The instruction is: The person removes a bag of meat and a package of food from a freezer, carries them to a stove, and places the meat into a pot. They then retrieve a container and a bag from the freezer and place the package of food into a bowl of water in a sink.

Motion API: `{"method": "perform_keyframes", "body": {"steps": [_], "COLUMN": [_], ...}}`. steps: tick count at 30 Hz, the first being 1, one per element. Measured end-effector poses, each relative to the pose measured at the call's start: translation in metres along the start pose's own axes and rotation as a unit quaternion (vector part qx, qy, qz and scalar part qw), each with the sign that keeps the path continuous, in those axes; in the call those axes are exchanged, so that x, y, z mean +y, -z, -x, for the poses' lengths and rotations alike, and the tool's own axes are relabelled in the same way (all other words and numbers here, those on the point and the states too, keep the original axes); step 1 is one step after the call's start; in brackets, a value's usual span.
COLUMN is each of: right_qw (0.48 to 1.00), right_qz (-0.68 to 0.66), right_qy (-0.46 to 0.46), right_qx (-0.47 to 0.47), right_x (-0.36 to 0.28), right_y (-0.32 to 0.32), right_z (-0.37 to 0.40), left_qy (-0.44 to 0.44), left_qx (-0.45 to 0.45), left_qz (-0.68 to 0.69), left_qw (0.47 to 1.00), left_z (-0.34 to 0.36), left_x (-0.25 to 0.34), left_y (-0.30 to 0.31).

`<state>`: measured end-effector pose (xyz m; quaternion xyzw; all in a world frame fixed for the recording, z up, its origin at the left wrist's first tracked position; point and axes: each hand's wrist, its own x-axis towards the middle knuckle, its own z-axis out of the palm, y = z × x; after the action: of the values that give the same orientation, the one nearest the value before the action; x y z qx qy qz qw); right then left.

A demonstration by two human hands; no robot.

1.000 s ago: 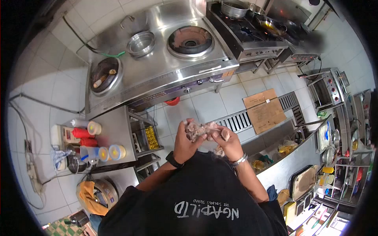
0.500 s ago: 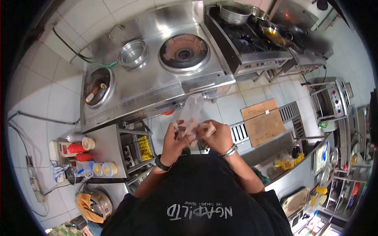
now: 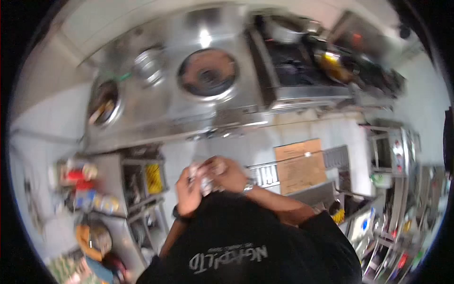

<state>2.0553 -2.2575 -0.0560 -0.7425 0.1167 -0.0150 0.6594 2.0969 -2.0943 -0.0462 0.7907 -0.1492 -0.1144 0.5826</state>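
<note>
Person in a dark shirt (image 3: 279,236) is standing at a steel range (image 3: 156,113), both bare hands meeting low in front of the chest. Left hand (image 3: 188,189) is cupping a pale, pinkish lump (image 3: 206,185) from one side; right hand (image 3: 231,177) is closing over it from the other, knuckles facing up. The lump is sitting between the two, near the shirt front and above the floor. Left fingers are bending in against it; right fingers are curling, but blur is hiding the tips, so whether they are pinching or only pressing cannot be told. Two-handed hold is probably serving to stop something soft from slipping, and the closeness to the body to keep it steady and in sight. Cardboard (image 3: 300,170) is lying flat on the floor beside a drain grate (image 3: 336,157), perhaps for catching drips or giving dry footing. Red bottles (image 3: 78,176) and tubs (image 3: 108,204) are crowding the counter (image 3: 111,173) at left, likely so as to be within reach of the range. A cloth (image 3: 82,236) is draping over a pot (image 3: 101,236), maybe ready for hot handles. Writing: the shirt is showing pale letters, upside down from here, seemingly "NGAP!LTD"; a smaller line next to it is blurring past reading. Cardboard is showing no legible print; bottles and tubs are offering no readable label.
</note>
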Motion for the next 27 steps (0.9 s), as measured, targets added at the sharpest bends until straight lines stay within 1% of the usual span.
{"method": "perform_keyframes", "body": {"steps": [1, 3, 4, 5, 6, 7, 8, 9, 10, 11, 13, 14, 17, 18, 19, 20, 21, 22, 23, 25, 26, 27], "right_qw": [0.999, 0.995, 0.994, 0.996, 0.998, 0.998, 0.999, 0.999, 0.998, 0.997, 0.999, 0.998, 0.996, 0.986, 0.989, 0.962, 0.970, 0.962, 0.947, 0.951, 0.944, 0.931], "right_qz": [0.021, 0.062, 0.071, 0.062, 0.051, 0.053, 0.023, -0.013, 0.012, 0.007, -0.013, -0.007, 0.009, -0.043, -0.052, -0.122, -0.077, -0.130, -0.168, -0.121, -0.125, -0.120], "right_qy": [0.024, 0.061, 0.059, 0.043, 0.030, 0.034, 0.033, 0.032, 0.066, 0.072, 0.010, -0.006, 0.024, -0.043, 0.030, -0.125, -0.086, -0.046, -0.025, 0.054, 0.056, 0.007], "right_qx": [0.015, 0.040, 0.063, 0.036, 0.004, 0.008, 0.005, -0.004, 0.009, -0.002, -0.044, -0.056, -0.087, -0.153, -0.133, -0.208, -0.215, -0.238, -0.273, -0.278, -0.301, -0.345], "right_x": [0.005, 0.005, 0.002, -0.004, -0.008, -0.009, -0.007, -0.005, -0.002, -0.004, -0.010, -0.008, -0.013, -0.011, -0.001, -0.015, -0.035, -0.014, -0.014, 0.015, 0.012, 0.009], "right_y": [-0.003, -0.007, -0.004, -0.002, -0.001, 0.002, 0.001, -0.003, -0.005, -0.005, -0.005, -0.006, -0.006, -0.004, -0.008, -0.003, 0.003, 0.002, 0.007, 0.013, 0.015, 0.023], "right_z": [-0.002, -0.008, -0.012, -0.016, -0.020, -0.024, -0.027, -0.030, -0.035, -0.040, -0.041, -0.044, -0.052, -0.059, -0.063, -0.070, -0.074, -0.081, -0.088, -0.101, -0.106, -0.116], "left_qy": [0.074, 0.008, 0.047, 0.039, 0.026, 0.014, 0.011, -0.021, -0.053, -0.052, -0.037, -0.031, -0.026, 0.015, 0.049, 0.065, 0.086, 0.086, 0.109, 0.090, 0.096, 0.140], "left_qx": [-0.033, -0.040, -0.043, -0.038, -0.053, -0.063, -0.060, -0.046, -0.027, -0.015, -0.008, -0.009, 0.036, 0.039, 0.057, 0.075, 0.079, 0.103, 0.138, 0.169, 0.192, 0.197], "left_qz": [0.030, -0.005, 0.006, 0.028, 0.019, 0.009, 0.008, 0.004, -0.004, -0.010, -0.002, -0.001, 0.019, 0.031, 0.008, -0.018, -0.062, -0.028, -0.038, -0.018, -0.025, -0.004], "left_qw": [0.996, 0.999, 0.998, 0.998, 0.998, 0.998, 0.998, 0.999, 0.998, 0.998, 0.999, 0.999, 0.999, 0.999, 0.997, 0.995, 0.991, 0.991, 0.984, 0.981, 0.976, 0.970], "left_z": [-0.002, -0.011, -0.014, -0.018, -0.021, -0.026, -0.030, -0.031, -0.032, -0.035, -0.033, -0.034, -0.030, -0.029, -0.027, -0.025, -0.026, -0.030, -0.030, -0.032, -0.030, -0.033], "left_x": [0.003, 0.006, 0.009, 0.018, 0.014, 0.007, 0.004, 0.002, 0.001, 0.001, 0.003, 0.002, 0.004, 0.005, 0.005, 0.001, -0.007, -0.001, 0.003, 0.006, 0.011, 0.016], "left_y": [0.002, 0.004, 0.006, 0.003, 0.007, 0.011, 0.009, 0.008, 0.011, 0.013, 0.016, 0.017, 0.017, 0.018, 0.018, 0.016, 0.014, 0.008, 0.000, -0.016, -0.015, -0.018]}}
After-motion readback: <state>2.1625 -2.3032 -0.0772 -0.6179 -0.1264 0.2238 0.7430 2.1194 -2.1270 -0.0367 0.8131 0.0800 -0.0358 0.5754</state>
